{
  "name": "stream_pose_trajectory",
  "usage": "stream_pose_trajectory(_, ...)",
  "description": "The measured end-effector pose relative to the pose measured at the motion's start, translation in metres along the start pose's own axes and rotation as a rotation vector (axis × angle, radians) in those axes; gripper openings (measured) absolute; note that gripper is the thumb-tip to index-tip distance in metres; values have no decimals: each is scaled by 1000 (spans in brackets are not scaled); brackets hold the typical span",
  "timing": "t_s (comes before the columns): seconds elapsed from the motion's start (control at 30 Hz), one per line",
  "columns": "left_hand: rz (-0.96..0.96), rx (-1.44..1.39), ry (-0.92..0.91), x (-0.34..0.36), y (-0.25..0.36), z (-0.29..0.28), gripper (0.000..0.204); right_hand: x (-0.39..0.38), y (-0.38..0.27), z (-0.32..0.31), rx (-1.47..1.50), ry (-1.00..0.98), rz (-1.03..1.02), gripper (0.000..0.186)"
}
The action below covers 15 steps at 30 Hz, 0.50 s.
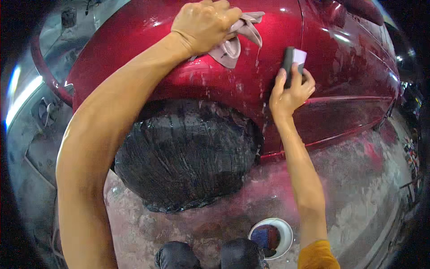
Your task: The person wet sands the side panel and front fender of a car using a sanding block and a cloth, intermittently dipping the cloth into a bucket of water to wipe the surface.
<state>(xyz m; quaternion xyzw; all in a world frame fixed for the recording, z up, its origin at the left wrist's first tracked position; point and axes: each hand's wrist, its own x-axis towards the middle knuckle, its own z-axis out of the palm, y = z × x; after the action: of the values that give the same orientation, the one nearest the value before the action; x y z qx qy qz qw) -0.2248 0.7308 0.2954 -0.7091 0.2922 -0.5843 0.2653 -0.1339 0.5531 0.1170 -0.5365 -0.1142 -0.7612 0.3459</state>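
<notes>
My left hand (pixel 204 24) is closed around a wet, greyish-pink cloth (pixel 229 53), whose loose folds hang over the glossy red car fender (pixel 174 83) above the wheel arch. Water drops run down the paint below the cloth. To the right, my right hand (pixel 289 98) grips a small sanding block (pixel 288 74), dark grey with a pale face, between thumb and fingers. The block is up against the red panel near the seam between fender and door (pixel 345 71); whether it touches the paint I cannot tell.
Wrinkled black plastic (pixel 183 157) covers the wheel. A white bucket (pixel 289 240) with dark liquid and something blue inside stands on the stained concrete floor (pixel 358 197), beside my dark-clad knees (pixel 242 253). The car's front end lies to the left.
</notes>
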Motion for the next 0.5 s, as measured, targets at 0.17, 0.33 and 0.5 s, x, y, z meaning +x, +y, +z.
stream_pose_trajectory(0.17, 13, 16, 13, -17, -10, -4, 30, 5, -39, 21, -58, -113, -97, 43)
stream_pose_trajectory(0.33, -141, 39, -56, -53, -27, -29, 31, 23, -35, -19, 107, -189, -254, 44)
stream_pose_trajectory(0.5, -134, 41, 21, -60, -21, -16, 36, 87, -36, 20, -90, -120, -3, 36)
